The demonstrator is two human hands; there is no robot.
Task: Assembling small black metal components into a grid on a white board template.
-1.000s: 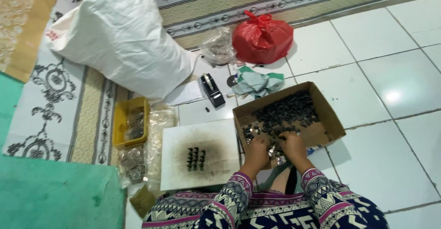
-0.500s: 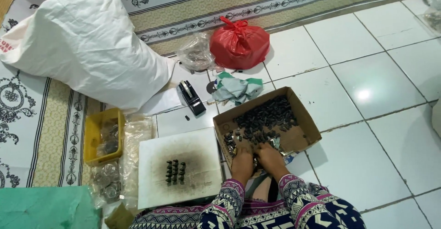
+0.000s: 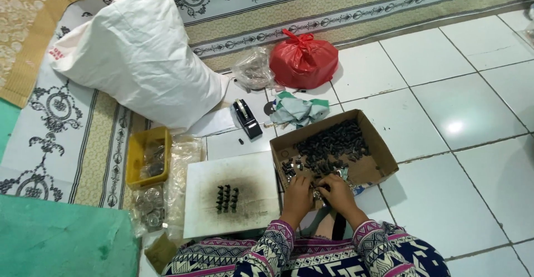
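An open cardboard box [image 3: 376, 168] on the tiled floor holds a heap of small dark parts [image 3: 332, 144]. My left hand [image 3: 297, 196] and my right hand [image 3: 336, 192] meet at the box's near edge, fingers curled together around small parts; what exactly they pinch is too small to tell. Left of the box lies a white board [image 3: 253, 171] smudged grey, with several small dark pieces [image 3: 226, 198] standing in rows on it. Patterned sleeves cover both forearms.
A big white sack [image 3: 139, 60] lies on the patterned mat at upper left. A tied red plastic bag [image 3: 303, 59], a clear bag [image 3: 254, 70], a crumpled cloth [image 3: 297, 110] and a black tape dispenser [image 3: 246, 118] lie behind the box. A yellow tray [image 3: 136, 157] sits left.
The view has shifted; the box and board sit slightly differently in frame. Both hands stay together at the box's near edge, working small parts.
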